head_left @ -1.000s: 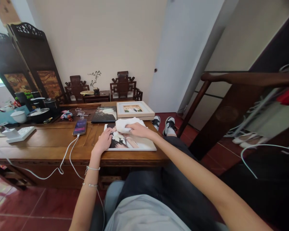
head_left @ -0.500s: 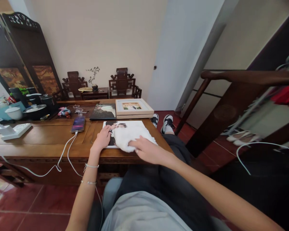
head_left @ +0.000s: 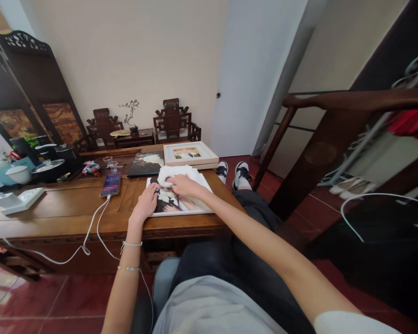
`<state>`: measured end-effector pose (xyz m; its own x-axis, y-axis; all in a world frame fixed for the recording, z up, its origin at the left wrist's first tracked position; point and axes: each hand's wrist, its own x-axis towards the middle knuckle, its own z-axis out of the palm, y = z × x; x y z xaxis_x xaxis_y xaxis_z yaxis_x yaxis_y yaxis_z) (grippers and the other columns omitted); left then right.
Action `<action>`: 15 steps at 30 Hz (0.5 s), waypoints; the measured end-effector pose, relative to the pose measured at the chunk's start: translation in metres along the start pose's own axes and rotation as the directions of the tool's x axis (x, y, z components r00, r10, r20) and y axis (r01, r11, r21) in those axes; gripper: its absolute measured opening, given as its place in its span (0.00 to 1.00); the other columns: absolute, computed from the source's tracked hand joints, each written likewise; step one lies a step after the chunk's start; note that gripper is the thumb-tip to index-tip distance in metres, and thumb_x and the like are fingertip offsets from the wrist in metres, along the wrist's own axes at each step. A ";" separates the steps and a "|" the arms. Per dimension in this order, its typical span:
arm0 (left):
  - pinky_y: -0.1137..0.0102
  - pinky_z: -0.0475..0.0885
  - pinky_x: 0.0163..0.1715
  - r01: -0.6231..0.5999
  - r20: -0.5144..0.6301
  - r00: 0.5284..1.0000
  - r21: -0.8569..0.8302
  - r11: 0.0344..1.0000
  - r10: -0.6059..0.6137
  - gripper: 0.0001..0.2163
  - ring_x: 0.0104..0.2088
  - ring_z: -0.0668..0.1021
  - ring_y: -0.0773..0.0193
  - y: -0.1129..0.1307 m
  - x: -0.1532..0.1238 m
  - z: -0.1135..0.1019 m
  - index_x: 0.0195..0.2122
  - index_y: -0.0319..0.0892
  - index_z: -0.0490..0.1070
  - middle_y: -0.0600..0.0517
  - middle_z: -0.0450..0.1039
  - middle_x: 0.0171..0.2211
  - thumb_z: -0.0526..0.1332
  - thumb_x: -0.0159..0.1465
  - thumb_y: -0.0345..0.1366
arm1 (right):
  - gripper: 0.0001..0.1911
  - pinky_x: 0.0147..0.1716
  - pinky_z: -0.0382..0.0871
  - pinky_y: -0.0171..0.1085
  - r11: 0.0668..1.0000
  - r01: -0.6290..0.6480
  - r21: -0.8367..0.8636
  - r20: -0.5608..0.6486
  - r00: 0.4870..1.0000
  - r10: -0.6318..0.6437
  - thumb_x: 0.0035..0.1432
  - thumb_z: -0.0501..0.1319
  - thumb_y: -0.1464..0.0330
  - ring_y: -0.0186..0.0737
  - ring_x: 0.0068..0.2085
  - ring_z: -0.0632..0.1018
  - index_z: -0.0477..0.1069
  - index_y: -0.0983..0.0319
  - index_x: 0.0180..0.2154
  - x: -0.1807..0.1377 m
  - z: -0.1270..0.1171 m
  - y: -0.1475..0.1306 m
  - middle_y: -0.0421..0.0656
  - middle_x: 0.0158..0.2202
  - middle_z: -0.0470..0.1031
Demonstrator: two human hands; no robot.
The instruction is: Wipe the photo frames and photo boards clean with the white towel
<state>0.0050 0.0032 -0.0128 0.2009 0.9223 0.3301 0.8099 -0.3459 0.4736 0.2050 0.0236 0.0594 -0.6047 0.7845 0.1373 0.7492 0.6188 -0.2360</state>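
A flat white-edged photo panel [head_left: 167, 202] lies near the front edge of the wooden table [head_left: 83, 213]. My left hand [head_left: 146, 201] rests on its left edge with the fingers stretched out, holding nothing. At the panel's far edge, my right hand [head_left: 187, 185] presses a bunched white cloth [head_left: 176, 173] onto the surface. Cloth and hand cover the upper part of the picture. Just beyond lie a dark photo panel [head_left: 142, 166] and a pale wooden picture frame [head_left: 191, 155], which appears stacked on another.
Left on the table are a phone [head_left: 110, 184] on a white cable, a power strip [head_left: 24, 200], a small plush toy [head_left: 91, 168], a white cup [head_left: 18, 173] and a lidded pot [head_left: 48, 170]. A wooden chair [head_left: 320, 153] stands at the right.
My right hand has moved the cloth away from me and leftward, to the panel's far edge, uncovering the lower picture. My left hand stays on the left edge. The view has shifted slightly.
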 end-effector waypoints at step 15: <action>0.49 0.58 0.70 0.072 0.001 0.997 -0.010 0.997 -0.072 0.24 0.72 0.62 0.53 -0.004 0.002 0.004 0.65 0.41 0.66 0.41 0.61 0.70 0.48 0.69 0.29 | 0.29 0.65 0.53 0.67 0.970 0.229 0.082 0.084 0.968 -0.236 0.52 0.51 0.82 0.55 0.69 0.65 0.78 0.61 0.51 -0.131 0.003 -0.036 0.56 0.61 0.74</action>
<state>0.0039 0.0070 -0.0175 0.1423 0.9450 0.2943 0.8166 -0.2801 0.5046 0.2561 -0.1014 0.0475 -0.7851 0.6100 0.1074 0.5657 0.7768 -0.2766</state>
